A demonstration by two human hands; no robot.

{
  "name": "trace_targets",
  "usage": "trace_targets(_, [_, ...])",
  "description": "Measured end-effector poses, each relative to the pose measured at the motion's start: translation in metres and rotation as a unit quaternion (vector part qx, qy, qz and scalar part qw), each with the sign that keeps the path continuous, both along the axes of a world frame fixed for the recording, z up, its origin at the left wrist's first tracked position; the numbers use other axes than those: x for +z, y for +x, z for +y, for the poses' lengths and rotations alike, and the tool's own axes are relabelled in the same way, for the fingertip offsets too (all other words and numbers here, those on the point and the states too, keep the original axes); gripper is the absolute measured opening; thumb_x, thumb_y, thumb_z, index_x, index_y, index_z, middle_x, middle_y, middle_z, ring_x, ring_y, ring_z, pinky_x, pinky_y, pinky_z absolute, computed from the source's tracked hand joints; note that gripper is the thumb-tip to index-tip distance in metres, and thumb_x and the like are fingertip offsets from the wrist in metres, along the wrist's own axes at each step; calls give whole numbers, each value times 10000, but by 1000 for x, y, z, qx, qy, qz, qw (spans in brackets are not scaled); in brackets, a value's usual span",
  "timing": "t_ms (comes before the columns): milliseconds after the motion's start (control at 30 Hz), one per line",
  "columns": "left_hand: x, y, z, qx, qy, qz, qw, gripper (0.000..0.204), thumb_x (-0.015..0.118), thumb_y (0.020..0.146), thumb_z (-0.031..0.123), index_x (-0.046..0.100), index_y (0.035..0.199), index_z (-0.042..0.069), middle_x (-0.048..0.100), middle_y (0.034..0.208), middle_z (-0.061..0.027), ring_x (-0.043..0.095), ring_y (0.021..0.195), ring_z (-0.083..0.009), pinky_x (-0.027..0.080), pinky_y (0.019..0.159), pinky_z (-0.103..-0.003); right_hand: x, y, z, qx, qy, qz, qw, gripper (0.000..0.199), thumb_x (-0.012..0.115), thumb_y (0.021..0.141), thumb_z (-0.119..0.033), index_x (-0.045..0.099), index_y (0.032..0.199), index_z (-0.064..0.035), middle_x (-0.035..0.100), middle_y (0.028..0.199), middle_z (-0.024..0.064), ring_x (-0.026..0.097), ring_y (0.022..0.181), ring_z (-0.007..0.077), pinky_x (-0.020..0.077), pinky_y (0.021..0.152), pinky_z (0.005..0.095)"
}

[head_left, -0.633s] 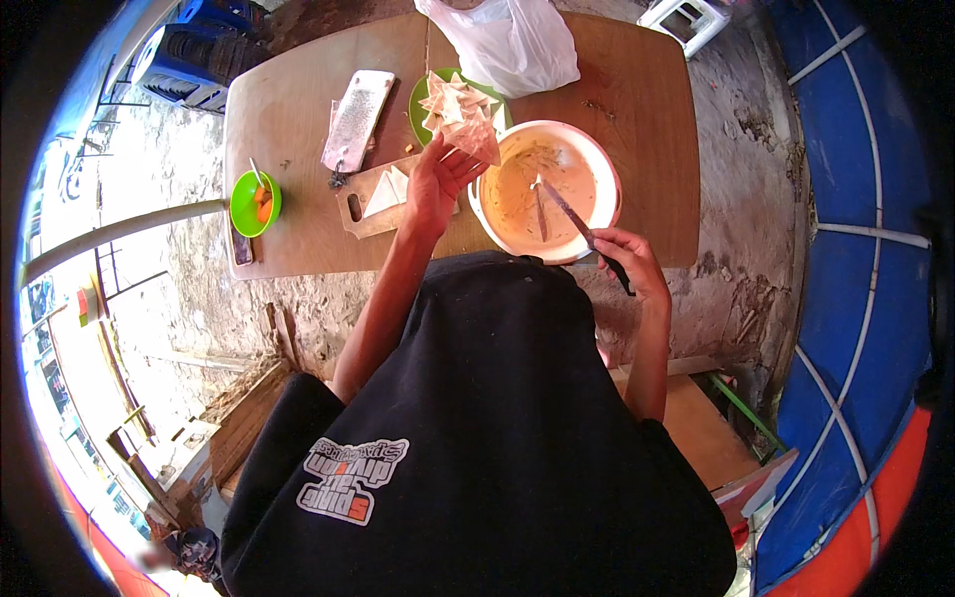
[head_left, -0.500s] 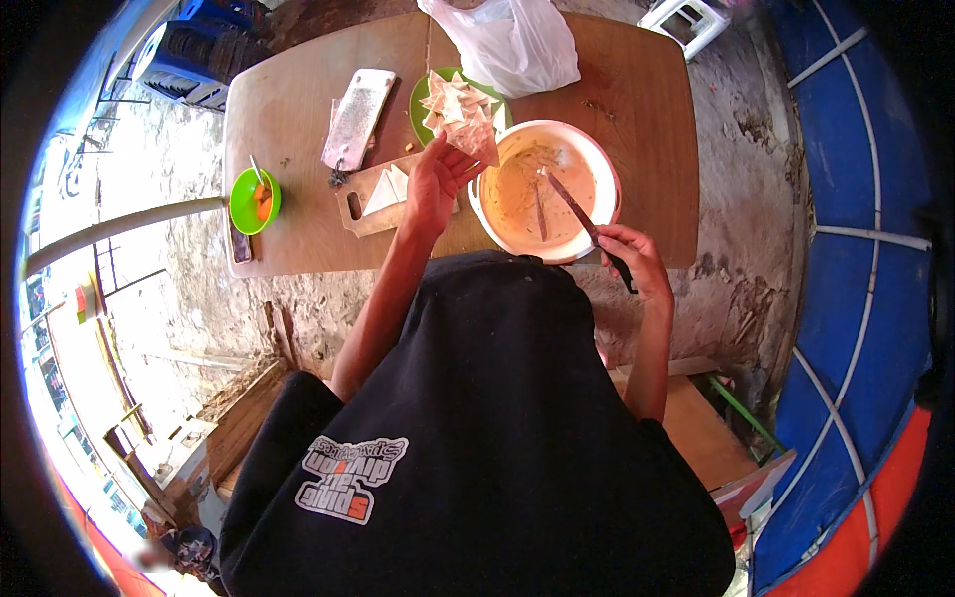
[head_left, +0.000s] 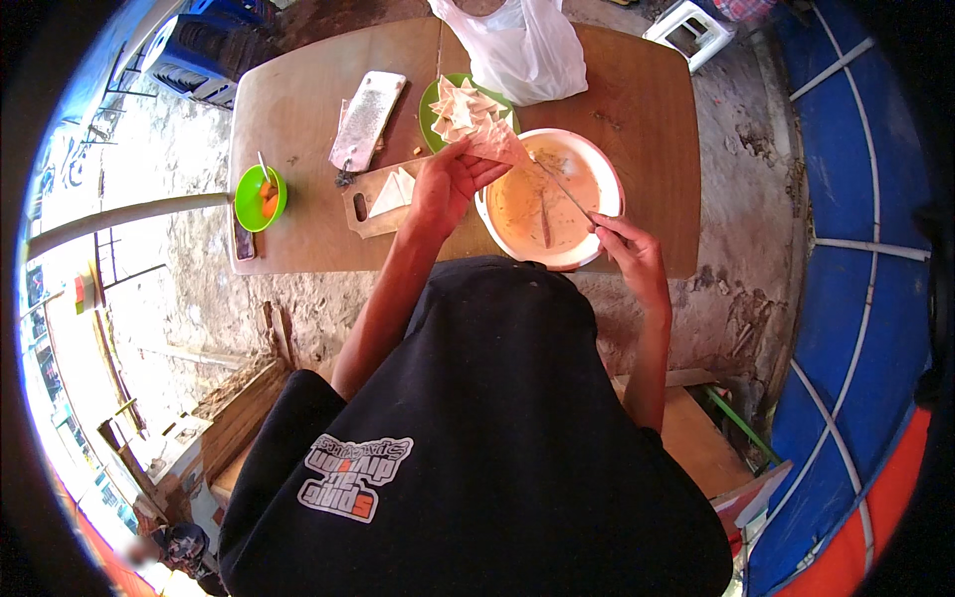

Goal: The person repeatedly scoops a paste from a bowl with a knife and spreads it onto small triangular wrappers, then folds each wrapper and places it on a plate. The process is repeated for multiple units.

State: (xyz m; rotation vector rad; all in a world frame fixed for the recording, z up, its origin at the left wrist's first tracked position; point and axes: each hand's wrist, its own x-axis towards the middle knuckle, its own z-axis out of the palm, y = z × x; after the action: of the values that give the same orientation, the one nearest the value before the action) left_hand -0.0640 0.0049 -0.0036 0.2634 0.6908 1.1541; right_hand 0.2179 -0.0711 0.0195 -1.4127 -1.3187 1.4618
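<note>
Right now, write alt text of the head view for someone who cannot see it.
A person's left hand holds a pale triangular piece; the right hand holds a knife over a white basin. On the brown table are a green plate of similar pieces, a white plastic bag, a cutting board and a green bowl.

Brown table; white stool stands beyond far right corner; blue sheeting past right edge; bright light past left.

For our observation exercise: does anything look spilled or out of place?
A small brownish scrap lies loose on the table, beside the green plate, outside any dish; dark specks lie near the white bag.
</note>
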Motion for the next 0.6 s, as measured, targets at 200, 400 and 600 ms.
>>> trace_targets(200, [8, 0, 1, -30, -17, -59, 998, 329, 348, 998, 125, 427, 1199, -123, 597, 1156, -283, 628, 1072, -336, 490, 1008, -437, 4, -20, 6, -11, 98, -64, 993, 234, 651, 879, -29, 689, 1109, -2, 668, 1017, 79, 613, 914, 128, 475, 823, 242])
trace_targets(400, [9, -1, 0, -26, -37, -65, 997, 301, 338, 999, 104, 416, 1185, -121, 598, 1127, -290, 634, 1048, -347, 504, 995, -435, 5, -24, 5, -26, 167, -159, 973, 241, 655, 871, -30, 701, 1108, -33, 643, 990, 81, 600, 927, 135, 467, 811, 248])
trace_targets(600, [10, -3, 1, -6, -20, -48, 999, 328, 346, 1000, 102, 400, 1231, -124, 573, 1194, -285, 608, 1104, -347, 478, 1025, -447, 11, -14, -4, -58, 169, -177, 968, 222, 646, 872, -33, 702, 1086, -22, 667, 962, 94, 628, 845, 161, 487, 752, 268])
